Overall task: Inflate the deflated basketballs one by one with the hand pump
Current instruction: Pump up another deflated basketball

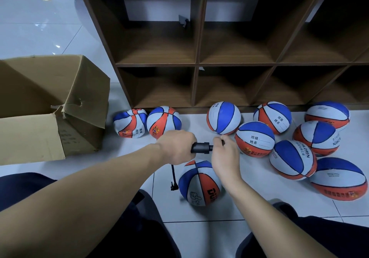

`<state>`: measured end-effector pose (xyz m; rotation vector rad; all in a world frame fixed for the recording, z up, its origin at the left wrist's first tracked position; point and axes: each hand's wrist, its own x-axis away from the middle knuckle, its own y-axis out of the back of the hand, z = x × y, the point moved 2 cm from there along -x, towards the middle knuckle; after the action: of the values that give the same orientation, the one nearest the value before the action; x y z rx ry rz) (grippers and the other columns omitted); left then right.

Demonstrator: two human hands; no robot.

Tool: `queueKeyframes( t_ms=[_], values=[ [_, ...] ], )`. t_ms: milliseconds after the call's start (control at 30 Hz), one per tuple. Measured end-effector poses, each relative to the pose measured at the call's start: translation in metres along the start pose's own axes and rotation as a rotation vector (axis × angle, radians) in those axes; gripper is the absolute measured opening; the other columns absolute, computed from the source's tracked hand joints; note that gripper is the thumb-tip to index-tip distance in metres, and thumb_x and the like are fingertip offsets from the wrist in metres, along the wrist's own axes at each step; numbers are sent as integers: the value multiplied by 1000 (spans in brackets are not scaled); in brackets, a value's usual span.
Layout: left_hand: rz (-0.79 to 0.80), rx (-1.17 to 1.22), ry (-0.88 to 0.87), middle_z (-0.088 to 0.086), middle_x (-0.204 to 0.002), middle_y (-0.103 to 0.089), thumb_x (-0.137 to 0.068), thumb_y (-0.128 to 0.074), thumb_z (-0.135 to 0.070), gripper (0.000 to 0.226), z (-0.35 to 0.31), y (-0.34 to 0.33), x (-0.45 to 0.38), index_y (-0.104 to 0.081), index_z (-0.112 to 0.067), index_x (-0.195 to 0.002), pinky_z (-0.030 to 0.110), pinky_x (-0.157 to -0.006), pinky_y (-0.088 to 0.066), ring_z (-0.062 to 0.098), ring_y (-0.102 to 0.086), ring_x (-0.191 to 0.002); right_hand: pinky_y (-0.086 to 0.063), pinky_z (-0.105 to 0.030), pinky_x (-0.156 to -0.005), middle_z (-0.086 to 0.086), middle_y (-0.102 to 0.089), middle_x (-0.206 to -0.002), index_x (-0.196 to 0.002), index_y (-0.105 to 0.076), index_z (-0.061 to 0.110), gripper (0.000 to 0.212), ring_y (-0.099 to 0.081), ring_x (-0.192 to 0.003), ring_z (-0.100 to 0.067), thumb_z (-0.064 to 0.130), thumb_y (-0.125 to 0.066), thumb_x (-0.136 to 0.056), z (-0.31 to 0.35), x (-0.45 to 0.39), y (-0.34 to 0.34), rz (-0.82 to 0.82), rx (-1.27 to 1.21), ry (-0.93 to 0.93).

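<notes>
I hold a black hand pump level above the floor. My left hand grips its barrel and my right hand grips the handle end. A thin black hose hangs from the barrel, and its tip dangles beside a red, white and blue basketball lying on the tiles under my hands. Two crumpled, deflated balls lie at the left by the shelf foot. Several round balls are clustered at the right.
An open cardboard box stands at the left. A dark wooden cubby shelf with open compartments rises behind the balls. My knees in dark shorts fill the bottom of the view over white floor tiles.
</notes>
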<state>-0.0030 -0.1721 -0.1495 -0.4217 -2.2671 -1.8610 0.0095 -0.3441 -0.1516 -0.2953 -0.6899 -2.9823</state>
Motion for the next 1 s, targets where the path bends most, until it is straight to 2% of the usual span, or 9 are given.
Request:
queueKeyframes(
  t_ms=[167,333,433,600,767,900,1000],
  values=[
    [0,-18,-28,-1,-69,-65,-88,-63,-31,10,-2,-5,-2,-68,-24,-83,38,-58,-56,26,-65,-65,-42,-38,-65,0,-53,-72,-74,-48,16,35,-50,-69,-21,30,-49,-107,-6,1,-6,59,7,-37],
    [-53,70,-32,-3,-69,-64,-93,-63,-39,17,4,-6,0,-66,-26,-83,37,-58,-55,22,-64,-66,-35,-35,-59,2,-49,-69,-71,-46,15,37,-44,-64,-17,26,-52,-106,3,-10,5,87,70,32],
    [-57,97,7,-4,-68,-62,-94,-64,-39,21,18,-4,2,-60,-27,-77,31,-54,-44,18,-61,-64,-30,-37,-60,0,-40,-63,-69,-42,10,38,-36,-62,-19,23,-56,-103,5,-27,25,16,56,25],
    [-4,154,72,-3,-72,-66,-95,-69,-42,19,43,-5,5,-68,-27,-85,36,-63,-56,19,-65,-68,-26,-38,-59,9,-31,-53,-66,-37,18,40,-29,-62,-21,19,-59,-100,-1,-49,53,-71,-19,-89],
    [-24,109,43,-3,-69,-64,-96,-64,-42,25,26,-5,6,-64,-25,-78,37,-59,-55,19,-62,-63,-29,-40,-61,-1,-40,-63,-67,-39,12,34,-34,-64,-22,13,-52,-99,1,-28,37,-112,25,-3],
    [-55,104,10,-3,-66,-62,-98,-62,-39,27,14,-2,5,-61,-25,-75,30,-53,-43,19,-60,-60,-34,-42,-61,-5,-46,-67,-73,-44,7,31,-39,-64,-21,16,-50,-102,7,-11,22,-76,29,62],
    [-60,96,2,-4,-68,-64,-97,-61,-41,23,4,1,4,-66,-26,-80,33,-55,-51,20,-63,-63,-34,-40,-61,-2,-48,-69,-72,-44,13,34,-43,-65,-19,18,-49,-105,11,-5,13,-43,33,56]
  ],
)
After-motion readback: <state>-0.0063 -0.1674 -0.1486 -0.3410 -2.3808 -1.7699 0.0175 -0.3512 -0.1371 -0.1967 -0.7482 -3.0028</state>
